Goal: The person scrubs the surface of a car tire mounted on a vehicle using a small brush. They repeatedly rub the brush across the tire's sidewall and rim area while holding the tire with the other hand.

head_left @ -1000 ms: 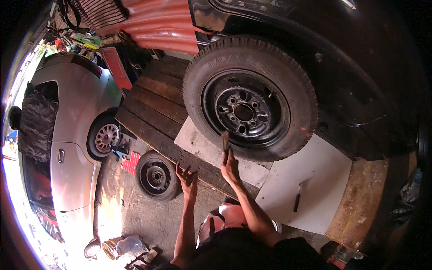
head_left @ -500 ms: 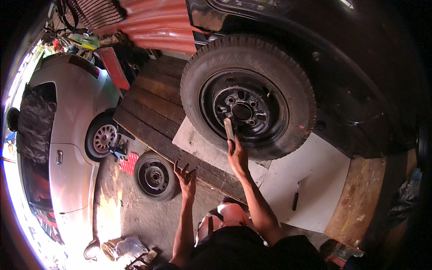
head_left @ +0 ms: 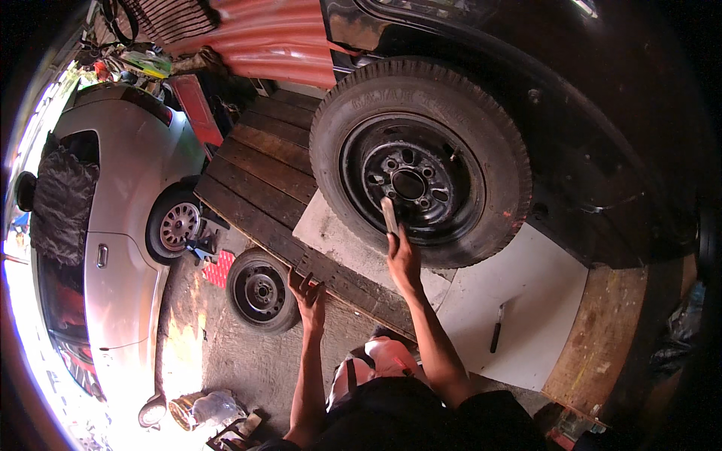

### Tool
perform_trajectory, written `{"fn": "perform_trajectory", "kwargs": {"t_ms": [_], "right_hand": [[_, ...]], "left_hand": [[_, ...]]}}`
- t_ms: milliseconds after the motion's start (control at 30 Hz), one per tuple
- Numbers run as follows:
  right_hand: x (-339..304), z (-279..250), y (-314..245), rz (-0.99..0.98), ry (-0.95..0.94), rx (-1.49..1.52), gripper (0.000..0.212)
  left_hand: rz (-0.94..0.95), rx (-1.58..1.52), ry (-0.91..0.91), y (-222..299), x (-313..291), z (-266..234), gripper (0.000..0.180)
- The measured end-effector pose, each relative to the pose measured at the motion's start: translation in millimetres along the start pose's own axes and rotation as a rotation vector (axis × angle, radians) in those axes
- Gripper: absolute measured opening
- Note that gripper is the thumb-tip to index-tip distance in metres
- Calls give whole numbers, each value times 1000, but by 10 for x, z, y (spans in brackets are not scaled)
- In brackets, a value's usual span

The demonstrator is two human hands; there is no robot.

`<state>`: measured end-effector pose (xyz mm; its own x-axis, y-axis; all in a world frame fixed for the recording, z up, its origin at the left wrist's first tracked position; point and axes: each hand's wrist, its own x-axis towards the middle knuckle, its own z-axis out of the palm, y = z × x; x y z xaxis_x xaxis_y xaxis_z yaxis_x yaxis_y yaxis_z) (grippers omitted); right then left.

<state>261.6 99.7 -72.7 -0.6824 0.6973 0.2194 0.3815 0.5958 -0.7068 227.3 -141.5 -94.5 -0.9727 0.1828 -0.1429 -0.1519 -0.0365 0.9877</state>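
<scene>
2 hands in view. R hand: fingers closed round 1 short, flat, pale-ended tool, exact kind unclear; tip over lower-L part of 1 lg black steel wheel w/ ribbed black tyre, in front of dark vehicle body. L hand: fingers spread, half-curled, nothing held, nr edge of dark wooden plank platform. Other wheels, 2: 1 sm. black steel wheel w/ tyre on floor, 1 silver multi-hole wheel on silver car. 1 slim dark-handled tool on white flat panel.
</scene>
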Motion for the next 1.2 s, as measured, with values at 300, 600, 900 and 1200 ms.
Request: {"fn": "perform_trajectory", "kwargs": {"t_ms": [300,600,900,1200], "right_hand": [[78,-51,-78,73,-100,77,44],[-614,-239,225,351,-233,178,72],[-654,-417,329,372,-173,449,30],[-588,-143,314,205,13,518,35]], "left_hand": [[11,83,-21,-101,-113,-28,81],[17,109,-90,-125,-120,97,89],[69,111,-198,158,15,163,79],[2,134,-562,349,664,261,47]]}}
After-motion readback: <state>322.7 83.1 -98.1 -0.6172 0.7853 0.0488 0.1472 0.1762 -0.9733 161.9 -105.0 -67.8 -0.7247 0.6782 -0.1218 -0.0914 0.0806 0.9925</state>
